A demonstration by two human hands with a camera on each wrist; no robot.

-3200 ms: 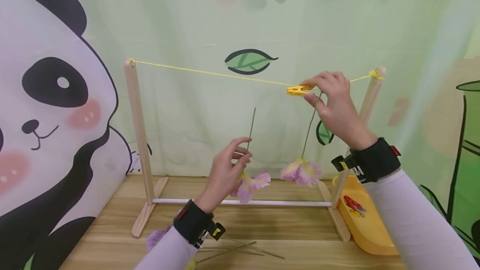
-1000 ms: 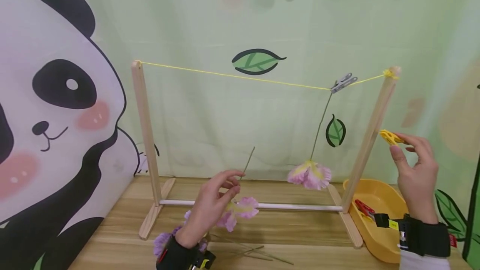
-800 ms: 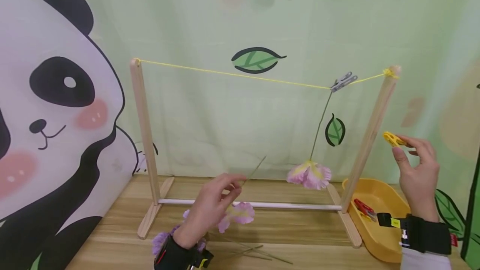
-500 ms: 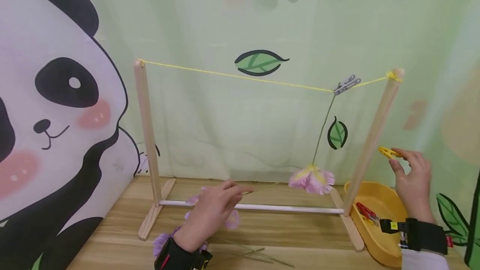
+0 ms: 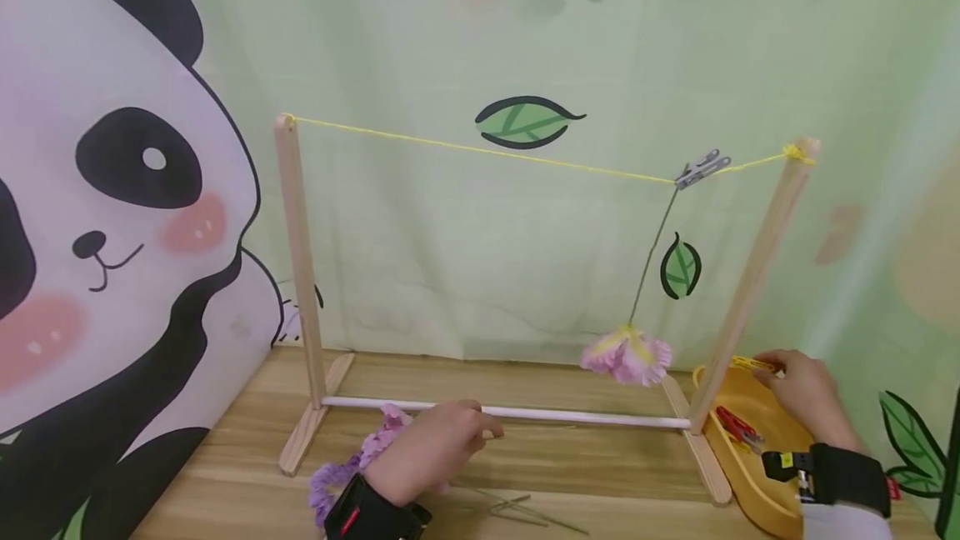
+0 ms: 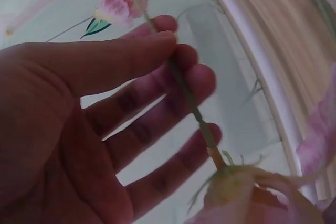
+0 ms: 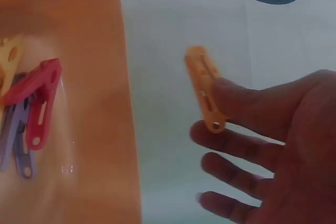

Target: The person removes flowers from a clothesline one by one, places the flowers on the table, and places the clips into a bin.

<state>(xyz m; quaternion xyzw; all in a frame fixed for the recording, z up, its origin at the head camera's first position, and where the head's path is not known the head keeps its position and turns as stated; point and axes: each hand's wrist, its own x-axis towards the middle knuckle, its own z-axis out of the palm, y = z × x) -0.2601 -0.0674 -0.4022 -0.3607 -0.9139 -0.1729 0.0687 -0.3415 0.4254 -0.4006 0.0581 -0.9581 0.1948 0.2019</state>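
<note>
My left hand point(image 5: 442, 444) is low over the table near the rack's white rod point(image 5: 585, 417). In the left wrist view it pinches an artificial flower by its green stem point(image 6: 184, 90) between thumb and fingers, with the pale bloom point(image 6: 236, 195) below. My right hand point(image 5: 806, 394), at the yellow tray's point(image 5: 765, 494) far edge, pinches a yellow clothespin point(image 7: 199, 77). A grey clothespin point(image 5: 701, 170) clips another pink flower point(image 5: 628, 355), bloom downward, to the yellow string point(image 5: 487, 151) near its right end.
Wooden posts point(image 5: 298, 273) hold the string at both ends. Red point(image 7: 39, 98), grey and yellow clothespins lie in the tray. Purple flowers point(image 5: 328, 486) rest on the table by my left wrist, with several stems point(image 5: 525, 513) to their right. A printed panda curtain hangs behind.
My right hand has carried the yellow clothespin from the string down to the tray, exposing the grey clothespin. My left hand has lowered with its flower, whose stem has tipped from upright toward flat.
</note>
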